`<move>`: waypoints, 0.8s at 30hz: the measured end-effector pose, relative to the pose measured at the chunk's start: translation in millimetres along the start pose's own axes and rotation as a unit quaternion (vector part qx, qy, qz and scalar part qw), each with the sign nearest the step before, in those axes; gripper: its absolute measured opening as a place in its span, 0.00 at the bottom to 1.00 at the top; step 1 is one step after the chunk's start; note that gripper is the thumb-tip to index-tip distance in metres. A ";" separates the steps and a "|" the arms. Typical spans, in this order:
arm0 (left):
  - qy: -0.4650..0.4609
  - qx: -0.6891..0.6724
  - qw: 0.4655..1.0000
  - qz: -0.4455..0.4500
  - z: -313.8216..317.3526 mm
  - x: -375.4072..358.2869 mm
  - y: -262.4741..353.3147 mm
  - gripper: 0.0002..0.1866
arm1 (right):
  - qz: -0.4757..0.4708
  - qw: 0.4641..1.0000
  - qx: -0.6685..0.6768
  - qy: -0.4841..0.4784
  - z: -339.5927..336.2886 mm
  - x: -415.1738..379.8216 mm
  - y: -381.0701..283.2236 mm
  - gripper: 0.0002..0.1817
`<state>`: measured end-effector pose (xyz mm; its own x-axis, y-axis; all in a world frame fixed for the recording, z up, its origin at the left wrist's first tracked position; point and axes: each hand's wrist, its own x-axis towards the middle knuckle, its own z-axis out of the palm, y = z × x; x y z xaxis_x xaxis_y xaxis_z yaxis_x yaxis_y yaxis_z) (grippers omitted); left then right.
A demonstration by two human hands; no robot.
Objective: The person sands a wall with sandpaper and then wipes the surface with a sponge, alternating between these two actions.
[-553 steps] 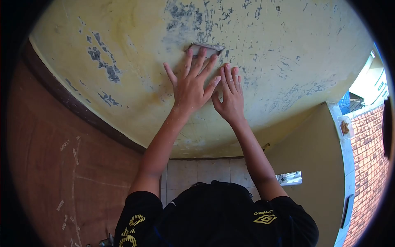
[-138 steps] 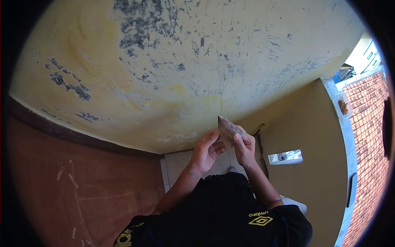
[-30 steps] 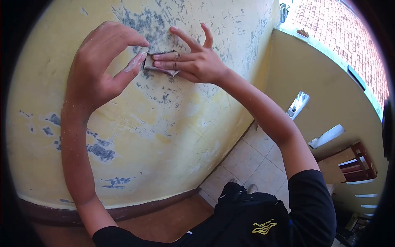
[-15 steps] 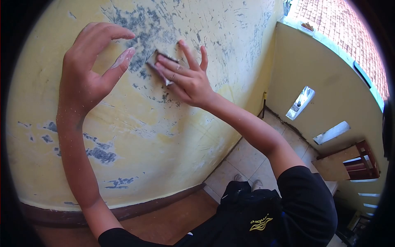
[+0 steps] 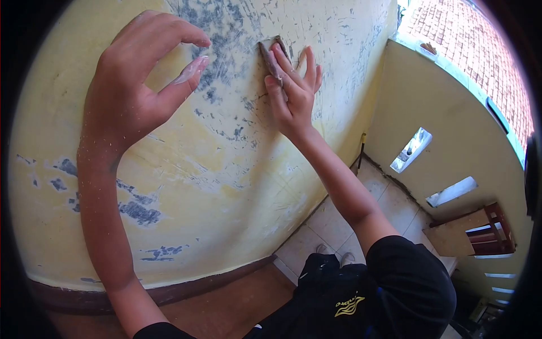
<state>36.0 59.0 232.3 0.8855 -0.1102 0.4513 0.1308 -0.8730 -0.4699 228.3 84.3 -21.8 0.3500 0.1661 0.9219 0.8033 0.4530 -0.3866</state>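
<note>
A folded piece of sandpaper [image 5: 270,59] lies under the fingers of my right hand [image 5: 294,93], which presses it flat to the yellow wall [image 5: 186,186]. My right thumb sits along its lower edge, while the other fingers fan out to the right. Raised at the left, my left hand [image 5: 132,82] has its thumb and curved fingers apart with nothing between them. White dust coats the left thumb. Around both hands the wall paint is worn through in grey, scratched patches [image 5: 217,28].
A low wall [image 5: 451,118] with slot openings stands on the right, and a tiled roof [image 5: 468,39] shows beyond it. By the corner leans a thin stick [image 5: 361,150]. A wooden piece [image 5: 468,231] rests at the lower right, above floor tiles [image 5: 324,226].
My right hand has slid up and to the right along the wall with the sandpaper, its fingers now pointing more upward. The left hand appears slightly higher and further right, still open.
</note>
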 end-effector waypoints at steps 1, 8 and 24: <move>0.000 0.004 1.000 0.006 0.3 0.4 -0.5 0.11 | -0.018 1.000 0.012 -0.020 4.4 -9.3 -15.5 0.23; -0.004 0.017 1.000 0.015 0.8 -0.8 -2.4 0.10 | 0.076 0.995 0.054 0.041 1.2 -14.9 -1.6 0.22; -0.001 0.027 0.999 0.027 3.7 -3.5 -0.9 0.10 | 0.061 0.996 0.028 0.055 7.6 -27.3 -20.4 0.24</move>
<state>34.5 61.9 228.4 0.8927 -0.1555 0.4230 0.1065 -0.8391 -0.5334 198.6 77.1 -38.9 0.4962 0.1280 0.8588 0.7243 0.4844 -0.4906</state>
